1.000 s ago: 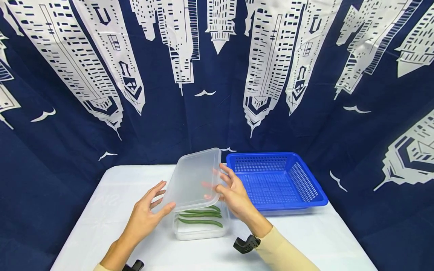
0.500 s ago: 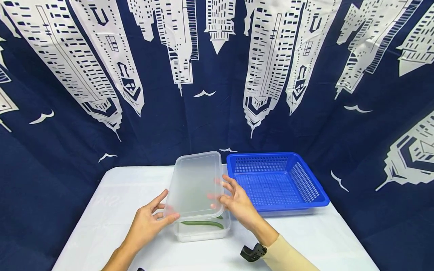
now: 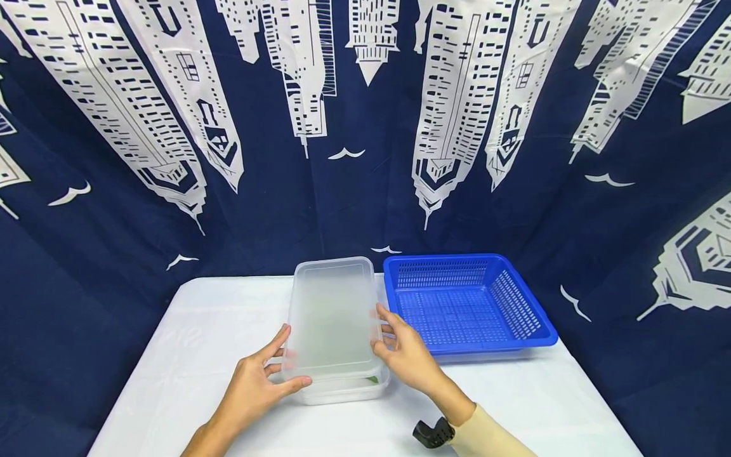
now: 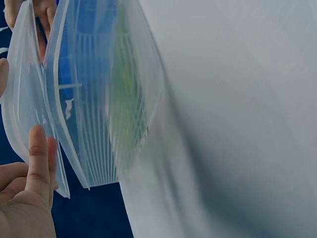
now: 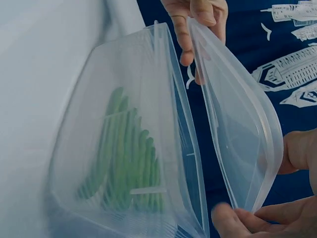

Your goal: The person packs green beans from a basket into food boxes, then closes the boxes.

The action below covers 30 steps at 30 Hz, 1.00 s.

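Between both hands is a translucent plastic lid (image 3: 334, 317), held over a clear food container (image 3: 342, 395). My left hand (image 3: 251, 388) grips the lid's near left corner, thumb along the front edge. At the right edge, my right hand (image 3: 412, 355) holds it between thumb and fingers. In the right wrist view a gap separates the lid (image 5: 242, 114) from the container's rim, and several green beans (image 5: 124, 153) show through the container wall. From the head view the lid hides nearly all the beans; one green tip (image 3: 373, 379) peeks out below it.
A blue perforated plastic basket (image 3: 462, 317) stands at the right back of the white-covered table (image 3: 223, 317), beside the right hand. Behind the table hangs a dark blue cloth (image 3: 354, 209) printed with white buildings. A black wrist device (image 3: 434, 433) sits at the right sleeve.
The lid has come down and toward the person, lying flatter over the container and covering beans that showed earlier. Both hands moved down with it; the left fingers closed in on its edge.
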Tool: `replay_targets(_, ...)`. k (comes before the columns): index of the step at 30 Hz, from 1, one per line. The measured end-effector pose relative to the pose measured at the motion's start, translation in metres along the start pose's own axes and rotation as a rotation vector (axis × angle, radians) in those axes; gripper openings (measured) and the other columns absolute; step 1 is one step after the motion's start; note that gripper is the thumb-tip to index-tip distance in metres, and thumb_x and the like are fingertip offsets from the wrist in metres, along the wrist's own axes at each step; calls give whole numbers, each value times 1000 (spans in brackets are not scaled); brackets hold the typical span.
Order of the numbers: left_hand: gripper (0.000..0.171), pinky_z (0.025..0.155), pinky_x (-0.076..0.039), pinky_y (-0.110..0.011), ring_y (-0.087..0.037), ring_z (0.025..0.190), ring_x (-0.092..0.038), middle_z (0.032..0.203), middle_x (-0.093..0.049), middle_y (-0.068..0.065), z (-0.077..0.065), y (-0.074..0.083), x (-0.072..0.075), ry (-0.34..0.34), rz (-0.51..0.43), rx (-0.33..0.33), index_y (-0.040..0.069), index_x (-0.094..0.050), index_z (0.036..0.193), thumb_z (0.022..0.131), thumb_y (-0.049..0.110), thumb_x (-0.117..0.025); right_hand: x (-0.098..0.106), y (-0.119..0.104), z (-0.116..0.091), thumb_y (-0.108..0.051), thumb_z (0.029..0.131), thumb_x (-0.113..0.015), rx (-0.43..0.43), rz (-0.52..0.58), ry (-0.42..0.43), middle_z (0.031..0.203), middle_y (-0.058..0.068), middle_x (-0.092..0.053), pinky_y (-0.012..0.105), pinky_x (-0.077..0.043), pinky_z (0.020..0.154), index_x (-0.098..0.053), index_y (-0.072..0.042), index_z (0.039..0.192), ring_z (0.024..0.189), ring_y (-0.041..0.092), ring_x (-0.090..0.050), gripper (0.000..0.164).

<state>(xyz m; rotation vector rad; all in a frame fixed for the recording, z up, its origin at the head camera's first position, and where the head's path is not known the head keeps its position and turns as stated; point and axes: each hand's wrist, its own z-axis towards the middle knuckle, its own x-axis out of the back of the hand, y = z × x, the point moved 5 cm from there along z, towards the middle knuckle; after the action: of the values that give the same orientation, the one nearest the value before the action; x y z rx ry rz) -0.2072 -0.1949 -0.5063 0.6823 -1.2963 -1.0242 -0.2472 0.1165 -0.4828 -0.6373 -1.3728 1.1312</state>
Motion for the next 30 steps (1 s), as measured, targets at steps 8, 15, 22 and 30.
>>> replay_targets(8, 101, 99, -71, -30, -25, 115, -89, 177, -55, -18, -7, 4, -7, 31, 84, -116, 10, -62, 169, 84, 37, -108, -3, -6, -12, -5, 109, -69, 62, -215, 54, 178, 30, -51, 59, -49, 130, -45, 10, 173, 158, 50, -60, 70)
replay_targets(15, 93, 102, -70, -35, -33, 126, -85, 175, -58, -17, -11, 3, -9, 57, 131, -135, 15, -70, 163, 82, 41, -109, -7, -7, -18, -4, 111, -67, 105, -280, 53, 178, 34, -49, 63, -51, 127, -43, 12, 173, 150, 53, -67, 68)
replay_targets(22, 95, 112, -66, -39, -27, 132, -84, 171, -64, -14, -11, -1, -13, 77, 238, -150, 17, -73, 160, 79, 49, -109, -11, -5, -21, -3, 113, -64, 97, -352, 8, 181, 35, -40, 64, -37, 138, -36, 17, 173, 169, 51, -44, 69)
replay_targets(30, 97, 116, -62, -60, -31, 144, -77, 173, -62, -12, -9, -2, -18, 83, 286, -127, 17, -73, 160, 78, 54, -109, -15, -8, -24, 1, 113, -62, 128, -408, -1, 178, 41, -41, 64, -38, 137, -35, 24, 169, 167, 55, -46, 66)
